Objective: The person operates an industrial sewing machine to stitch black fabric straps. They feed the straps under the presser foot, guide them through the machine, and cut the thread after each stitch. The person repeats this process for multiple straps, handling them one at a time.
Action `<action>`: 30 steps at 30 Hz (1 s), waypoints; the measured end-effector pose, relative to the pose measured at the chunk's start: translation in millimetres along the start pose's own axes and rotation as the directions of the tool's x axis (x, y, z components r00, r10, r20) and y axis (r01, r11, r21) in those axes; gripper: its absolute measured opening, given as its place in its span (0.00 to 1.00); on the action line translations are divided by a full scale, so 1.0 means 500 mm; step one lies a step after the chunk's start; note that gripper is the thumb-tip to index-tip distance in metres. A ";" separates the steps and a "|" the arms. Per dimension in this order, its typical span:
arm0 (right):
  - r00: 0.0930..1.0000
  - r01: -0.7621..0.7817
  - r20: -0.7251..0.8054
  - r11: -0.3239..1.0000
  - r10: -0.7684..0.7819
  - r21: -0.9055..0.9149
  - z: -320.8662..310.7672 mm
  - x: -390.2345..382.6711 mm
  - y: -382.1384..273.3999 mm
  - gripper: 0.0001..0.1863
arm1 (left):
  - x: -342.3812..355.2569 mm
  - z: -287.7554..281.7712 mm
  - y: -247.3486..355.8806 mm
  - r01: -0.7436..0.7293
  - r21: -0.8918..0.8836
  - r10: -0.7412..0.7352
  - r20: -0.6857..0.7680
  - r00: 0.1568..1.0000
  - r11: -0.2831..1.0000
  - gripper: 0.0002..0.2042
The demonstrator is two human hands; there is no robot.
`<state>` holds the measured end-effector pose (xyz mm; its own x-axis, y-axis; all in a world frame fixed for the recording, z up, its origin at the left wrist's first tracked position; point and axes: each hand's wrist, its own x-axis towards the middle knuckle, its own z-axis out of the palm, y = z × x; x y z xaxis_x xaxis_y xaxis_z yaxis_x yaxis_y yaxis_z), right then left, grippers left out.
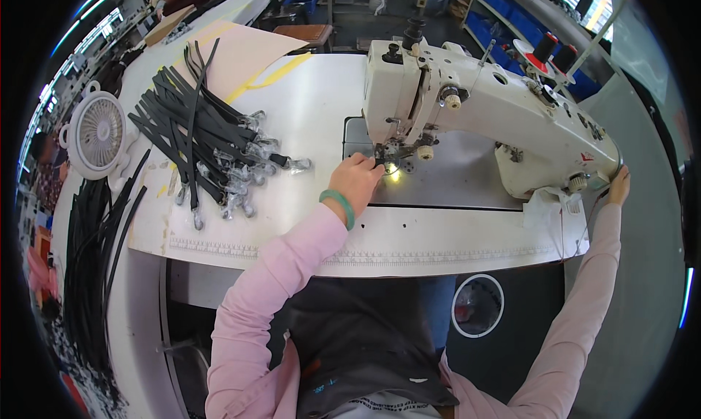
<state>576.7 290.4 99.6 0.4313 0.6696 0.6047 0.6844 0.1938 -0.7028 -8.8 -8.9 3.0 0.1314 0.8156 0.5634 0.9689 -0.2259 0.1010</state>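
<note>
A white industrial sewing machine (pixel 467 83) stands on the table, its small lamp lighting the needle area. My left hand (pixel 355 182), with a green bangle (pixel 339 204) at the wrist, is beside the presser foot (pixel 393 155). Its fingers are closed on a short dark piece of black strap (pixel 379 161), mostly hidden by the fingers and the foot. Out at the machine's right end, my right hand (pixel 619 186) curls round the handwheel, which is largely out of sight. Left of the machine lies a pile of black straps (pixel 182 120) with plastic-wrapped ends (pixel 237 182).
A white fan (pixel 100 133) stands at the left edge, with more black straps (pixel 87 273) hanging below it. A pink sheet (pixel 244 50) with yellow strips lies behind the pile. Thread cones (pixel 545 47) stand behind the machine. Under the table is a white-rimmed bin (pixel 478 306).
</note>
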 end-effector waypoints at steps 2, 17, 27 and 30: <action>0.993 0.108 0.078 0.963 -0.091 -0.249 -0.076 0.081 0.025 0.29 | 0.013 0.012 0.005 -0.037 -0.086 0.032 -0.055 0.998 0.996 0.10; 0.997 -0.072 0.037 0.997 0.071 0.039 -0.021 -0.011 0.028 0.28 | 0.008 0.000 0.002 0.002 -0.017 -0.002 0.016 1.000 1.000 0.09; 0.962 -0.274 0.101 0.901 0.255 0.336 -0.030 -0.038 0.045 0.24 | 0.013 0.019 0.002 -0.017 -0.023 0.017 -0.014 1.000 1.000 0.06; 0.934 -0.347 0.178 0.904 0.309 0.250 -0.021 -0.085 0.059 0.24 | 0.014 0.019 0.000 -0.024 -0.002 0.024 -0.008 1.000 1.000 0.05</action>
<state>585.0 260.3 57.1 0.5098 0.8131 0.2811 0.3223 0.1224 -0.9387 -6.1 1.7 -0.7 0.1529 0.8057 0.5723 0.9651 -0.2463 0.0889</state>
